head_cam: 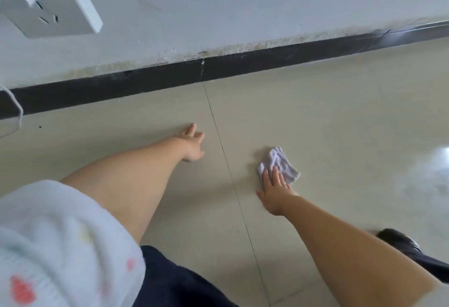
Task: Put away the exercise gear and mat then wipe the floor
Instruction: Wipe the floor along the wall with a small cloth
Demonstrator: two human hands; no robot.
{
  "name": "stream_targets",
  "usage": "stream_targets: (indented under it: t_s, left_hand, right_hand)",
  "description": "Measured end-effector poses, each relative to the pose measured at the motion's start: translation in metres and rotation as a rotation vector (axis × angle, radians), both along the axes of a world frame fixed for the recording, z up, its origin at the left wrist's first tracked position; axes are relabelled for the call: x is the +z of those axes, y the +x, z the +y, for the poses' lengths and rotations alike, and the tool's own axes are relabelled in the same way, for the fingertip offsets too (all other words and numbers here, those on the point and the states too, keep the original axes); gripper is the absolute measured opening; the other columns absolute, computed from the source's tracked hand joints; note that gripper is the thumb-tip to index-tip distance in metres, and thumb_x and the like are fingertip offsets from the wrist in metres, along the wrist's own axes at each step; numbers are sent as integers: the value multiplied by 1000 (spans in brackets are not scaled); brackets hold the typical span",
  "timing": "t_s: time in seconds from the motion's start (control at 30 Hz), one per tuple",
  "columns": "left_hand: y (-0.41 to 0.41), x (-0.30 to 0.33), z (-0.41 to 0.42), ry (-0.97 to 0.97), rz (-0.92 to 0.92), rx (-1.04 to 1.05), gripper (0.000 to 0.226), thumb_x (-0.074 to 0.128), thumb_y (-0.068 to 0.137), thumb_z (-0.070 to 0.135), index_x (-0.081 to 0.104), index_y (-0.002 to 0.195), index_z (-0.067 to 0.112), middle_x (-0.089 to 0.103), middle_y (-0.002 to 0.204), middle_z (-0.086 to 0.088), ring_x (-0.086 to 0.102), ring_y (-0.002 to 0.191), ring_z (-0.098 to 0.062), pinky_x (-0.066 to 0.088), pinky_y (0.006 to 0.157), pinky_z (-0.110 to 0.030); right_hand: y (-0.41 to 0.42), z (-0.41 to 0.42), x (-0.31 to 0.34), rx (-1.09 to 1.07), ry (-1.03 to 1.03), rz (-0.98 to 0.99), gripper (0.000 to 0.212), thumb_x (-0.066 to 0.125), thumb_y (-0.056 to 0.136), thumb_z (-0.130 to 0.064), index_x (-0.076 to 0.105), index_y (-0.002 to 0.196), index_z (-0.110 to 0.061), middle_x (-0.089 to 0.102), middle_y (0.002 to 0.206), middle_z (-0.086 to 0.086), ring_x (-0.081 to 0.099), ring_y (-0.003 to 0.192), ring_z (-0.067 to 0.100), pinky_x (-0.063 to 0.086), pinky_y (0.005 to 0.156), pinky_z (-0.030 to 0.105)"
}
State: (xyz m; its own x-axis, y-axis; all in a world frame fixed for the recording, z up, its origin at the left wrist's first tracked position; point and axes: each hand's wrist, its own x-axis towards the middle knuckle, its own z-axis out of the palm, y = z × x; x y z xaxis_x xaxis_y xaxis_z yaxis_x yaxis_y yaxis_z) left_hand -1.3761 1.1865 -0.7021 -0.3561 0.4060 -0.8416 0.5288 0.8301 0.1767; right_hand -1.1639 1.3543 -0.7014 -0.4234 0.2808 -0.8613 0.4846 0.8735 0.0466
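A small white folded cloth (279,162) lies on the beige tiled floor (340,117). My right hand (274,191) presses flat on the cloth's near edge with straight fingers. My left hand (192,144) rests flat on the floor to the left of a tile joint, fingers spread, holding nothing. No exercise gear or mat is in view.
A white wall with a black skirting board (243,67) runs across the back. A white wall socket (51,3) with a plug sits at the top left, and a cable (17,107) hangs down at the left edge. A dark shoe (398,242) stands at the lower right.
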Motion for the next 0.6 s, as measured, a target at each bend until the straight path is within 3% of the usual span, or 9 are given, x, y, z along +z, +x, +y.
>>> stream_targets:
  t_s: [0.17, 0.3, 0.37, 0.5, 0.6]
  left_hand:
    - [14, 9, 18, -102, 137, -71, 68, 30, 100, 44, -2, 152, 14, -20, 157, -13, -3, 147, -29, 10, 117, -49]
    - [59, 6, 42, 59, 338, -55, 61, 28, 100, 39, 4, 152, 17, -10, 159, -10, -4, 147, -24, 7, 117, -48]
    - [91, 0, 56, 132, 385, -29, 61, 29, 100, 37, 3, 152, 19, -9, 160, -8, -4, 148, -21, 6, 117, -45]
    - [161, -22, 89, 208, 478, 212, 61, 33, 96, 33, 15, 152, 19, 1, 160, -12, 8, 148, -23, 17, 114, -51]
    - [192, -29, 120, 150, 475, 468, 65, 54, 88, 29, 31, 147, 14, 20, 156, -15, 26, 143, -31, 29, 106, -57]
  right_hand:
    - [9, 11, 5, 236, 49, 144, 65, 20, 104, -36, -15, 148, -4, -23, 154, 21, -17, 145, 33, 0, 119, 41]
    - [29, 37, -17, 459, 34, 330, 77, 36, 98, -13, -26, 142, 0, -36, 146, 16, -21, 143, 35, -4, 118, 43]
    - [34, 50, -28, 516, -25, 368, 78, 36, 97, -13, -26, 142, -2, -37, 145, 15, -23, 143, 35, -3, 120, 45]
    - [11, 72, -35, 614, -120, 426, 65, 22, 102, -26, -22, 146, -6, -29, 153, 15, -23, 143, 32, -7, 117, 43]
    - [-30, 107, -44, 741, -126, 459, 65, 22, 103, -26, -21, 146, -6, -27, 154, 15, -21, 144, 32, -6, 117, 43]
